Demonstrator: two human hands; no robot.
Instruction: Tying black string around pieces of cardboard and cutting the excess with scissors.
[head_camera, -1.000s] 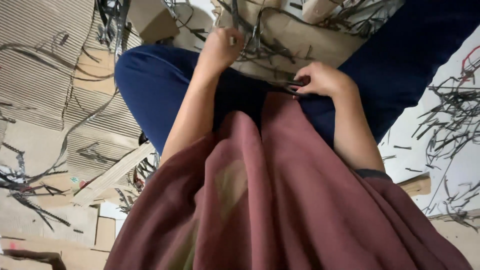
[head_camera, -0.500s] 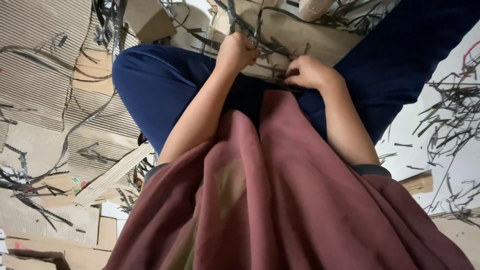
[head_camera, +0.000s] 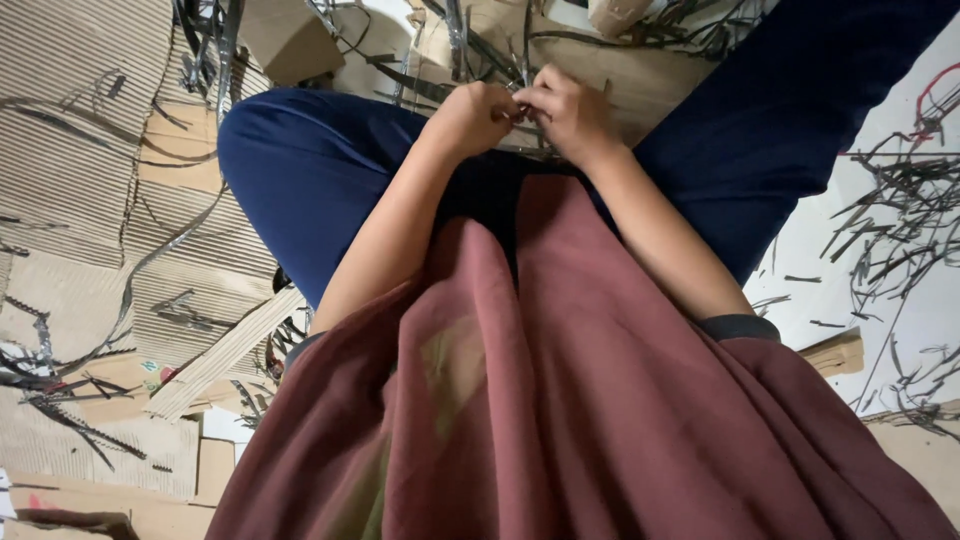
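While the fingers (head_camera: 520, 108) of both hands are pinching together at one spot, they are closing on what looks like a thin dark strip (head_camera: 523, 70), though the piece between them is too small to make out fully. The left hand (head_camera: 475, 118) and right hand (head_camera: 568, 112) are meeting knuckle to knuckle just beyond the lap, probably so each can steady the strip against the other. They are working over a flat brown cardboard piece (head_camera: 640, 85) lying at the far side between the blue-trousered knees (head_camera: 320, 170), with more dark strips (head_camera: 900, 220) scattering over the pale floor on the right. A small plain cardboard box (head_camera: 290, 40) is sitting far left, and ribbed corrugated sheets (head_camera: 80, 150) are covering the floor on the left; no readable labels are showing.
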